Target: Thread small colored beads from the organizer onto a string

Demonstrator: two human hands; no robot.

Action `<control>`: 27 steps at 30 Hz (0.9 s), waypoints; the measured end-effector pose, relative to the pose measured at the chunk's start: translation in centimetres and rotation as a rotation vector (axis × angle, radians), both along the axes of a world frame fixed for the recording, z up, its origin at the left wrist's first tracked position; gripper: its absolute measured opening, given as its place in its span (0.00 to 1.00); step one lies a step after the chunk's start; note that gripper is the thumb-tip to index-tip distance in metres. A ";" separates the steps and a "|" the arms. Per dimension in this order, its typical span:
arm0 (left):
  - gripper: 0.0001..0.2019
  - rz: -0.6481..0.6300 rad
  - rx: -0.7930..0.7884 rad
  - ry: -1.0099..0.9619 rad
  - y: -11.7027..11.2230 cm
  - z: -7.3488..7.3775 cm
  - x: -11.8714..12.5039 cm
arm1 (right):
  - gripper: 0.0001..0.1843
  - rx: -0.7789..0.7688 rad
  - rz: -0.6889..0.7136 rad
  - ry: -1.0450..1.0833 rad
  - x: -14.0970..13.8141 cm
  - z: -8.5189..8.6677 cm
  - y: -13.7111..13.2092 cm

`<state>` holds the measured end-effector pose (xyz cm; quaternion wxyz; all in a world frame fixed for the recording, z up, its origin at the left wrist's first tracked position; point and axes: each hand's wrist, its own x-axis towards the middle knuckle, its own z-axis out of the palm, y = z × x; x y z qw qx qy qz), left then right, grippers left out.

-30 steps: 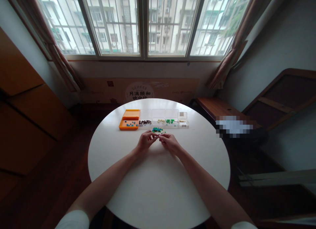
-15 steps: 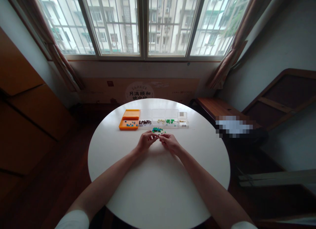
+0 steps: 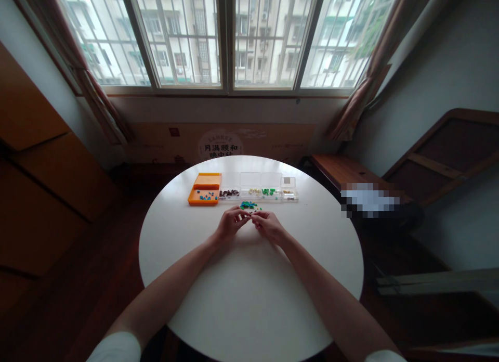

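My left hand [image 3: 231, 223] and my right hand [image 3: 268, 225] meet over the middle of the white round table [image 3: 249, 299], fingertips pinched close together. Whatever sits between the fingers is too small and dark to name. Just beyond them lies a little pile of green and blue pieces [image 3: 248, 205]. Behind the pile stands an orange box [image 3: 203, 201] with its lid up and a few blue pieces inside. Clear plastic boxes [image 3: 261, 180] with raised lids continue the row to its right, holding dark brown pieces [image 3: 229, 193], cream pieces [image 3: 254, 191] and green pieces [image 3: 268, 192].
A smaller clear box [image 3: 289, 189] ends the row at the right. Past the table's right edge is a wooden bench [image 3: 343, 167] with a blurred white item [image 3: 369, 199] on it. A large printed cardboard panel [image 3: 156, 143] stands under the barred window.
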<state>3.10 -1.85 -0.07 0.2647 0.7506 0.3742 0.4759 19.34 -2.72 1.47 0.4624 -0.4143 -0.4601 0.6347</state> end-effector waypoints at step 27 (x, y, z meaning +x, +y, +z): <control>0.09 -0.005 0.013 -0.005 0.1 -0.1 0.0 | 0.14 0.003 -0.007 0.007 0.1 -0.3 0.2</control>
